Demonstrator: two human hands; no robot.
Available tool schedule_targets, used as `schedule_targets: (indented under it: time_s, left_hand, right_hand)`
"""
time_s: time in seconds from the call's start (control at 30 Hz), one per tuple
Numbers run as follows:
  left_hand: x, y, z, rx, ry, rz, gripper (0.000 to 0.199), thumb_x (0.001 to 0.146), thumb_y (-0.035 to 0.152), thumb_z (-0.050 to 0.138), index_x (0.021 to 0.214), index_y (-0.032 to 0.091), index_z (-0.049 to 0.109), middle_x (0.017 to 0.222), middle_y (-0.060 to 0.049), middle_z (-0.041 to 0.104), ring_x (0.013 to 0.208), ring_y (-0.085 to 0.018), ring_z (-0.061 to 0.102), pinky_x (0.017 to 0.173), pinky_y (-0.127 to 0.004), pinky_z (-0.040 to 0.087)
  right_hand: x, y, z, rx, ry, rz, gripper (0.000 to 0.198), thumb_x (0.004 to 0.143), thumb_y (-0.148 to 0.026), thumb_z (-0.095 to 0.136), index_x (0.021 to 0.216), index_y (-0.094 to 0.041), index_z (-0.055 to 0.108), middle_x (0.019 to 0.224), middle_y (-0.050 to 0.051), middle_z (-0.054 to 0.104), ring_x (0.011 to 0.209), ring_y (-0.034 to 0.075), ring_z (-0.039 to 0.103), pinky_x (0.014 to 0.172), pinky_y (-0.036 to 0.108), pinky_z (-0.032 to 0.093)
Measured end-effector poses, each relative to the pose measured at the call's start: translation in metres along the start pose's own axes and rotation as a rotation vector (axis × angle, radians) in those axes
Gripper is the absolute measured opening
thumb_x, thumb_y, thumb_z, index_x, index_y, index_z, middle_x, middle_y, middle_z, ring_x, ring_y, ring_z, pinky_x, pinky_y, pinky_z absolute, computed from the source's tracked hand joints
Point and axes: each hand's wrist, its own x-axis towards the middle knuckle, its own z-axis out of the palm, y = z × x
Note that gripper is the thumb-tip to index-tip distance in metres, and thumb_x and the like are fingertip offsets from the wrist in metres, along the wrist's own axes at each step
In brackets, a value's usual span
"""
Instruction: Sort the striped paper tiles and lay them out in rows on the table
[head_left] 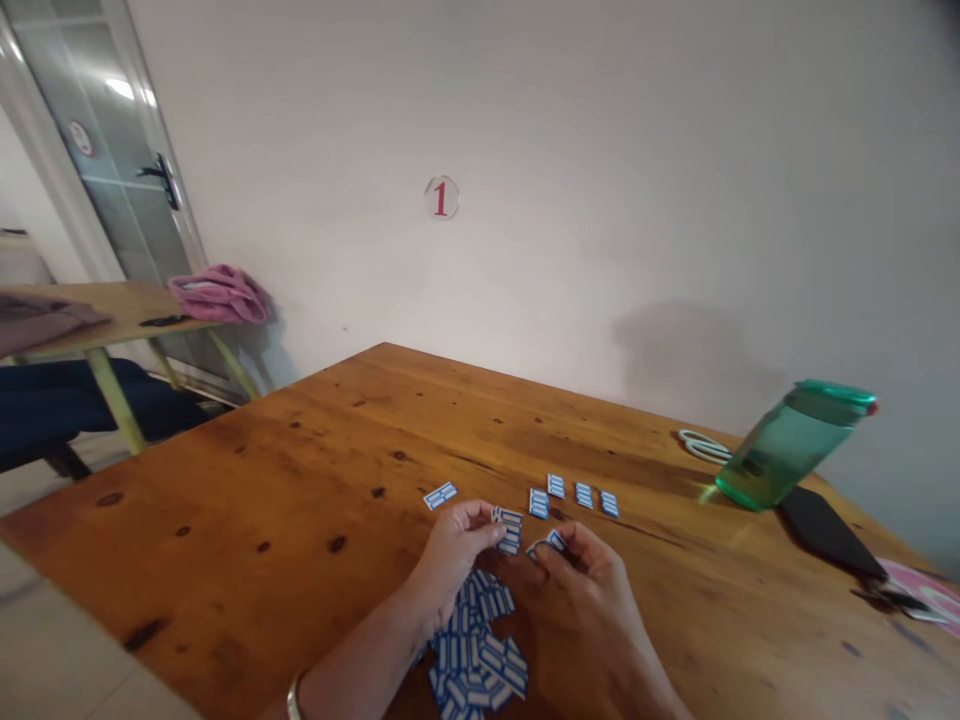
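Note:
Between the thumb and fingers of my left hand (457, 550) is a small blue-and-white card (511, 533), perhaps a few stacked together. My right hand (589, 570) pinches another blue-and-white card (553, 541), tilted, just right of the first. Under my left wrist lies a loose heap of the same cards (476, 645), partly hidden by my forearm. Beyond my hands, several small stacks of cards (583, 495) stand apart on the wooden table (300, 500). One flat card (439, 495) lies beyond my left hand.
At the right stand a green bottle (795, 450), a coiled white cable (703, 446) and a dark flat case (829, 535). A white wall with a number sign (442, 198) rises behind the table. Another table (127, 305) with a pink cloth (221, 294) is at left.

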Motion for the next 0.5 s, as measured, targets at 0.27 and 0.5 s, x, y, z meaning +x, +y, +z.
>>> schedule_targets:
  time_s: [0.27, 0.5]
  left_hand:
    - [0.0005, -0.005, 0.0011, 0.095, 0.007, 0.017, 0.016, 0.06, 0.029, 0.067, 0.062, 0.013, 0.067, 0.055, -0.003, 0.064, 0.05, -0.014, 0.056, 0.049, -0.022, 0.039]
    - [-0.0032, -0.0039, 0.0071, 0.066, -0.039, -0.01, 0.015, 0.058, 0.029, 0.07, 0.06, 0.014, 0.068, 0.057, -0.003, 0.066, 0.054, -0.016, 0.058, 0.054, -0.024, 0.043]
  right_hand:
    - [-0.0053, 0.0064, 0.0011, -0.128, -0.035, -0.066, 0.032, 0.066, -0.05, 0.059, 0.06, -0.018, 0.059, 0.047, 0.0, 0.056, 0.046, 0.013, 0.048, 0.048, 0.024, 0.037]
    - [-0.003, 0.0096, 0.0005, -0.188, 0.082, -0.062, 0.029, 0.059, -0.046, 0.063, 0.055, -0.018, 0.055, 0.049, -0.002, 0.052, 0.048, 0.012, 0.043, 0.045, 0.023, 0.034]
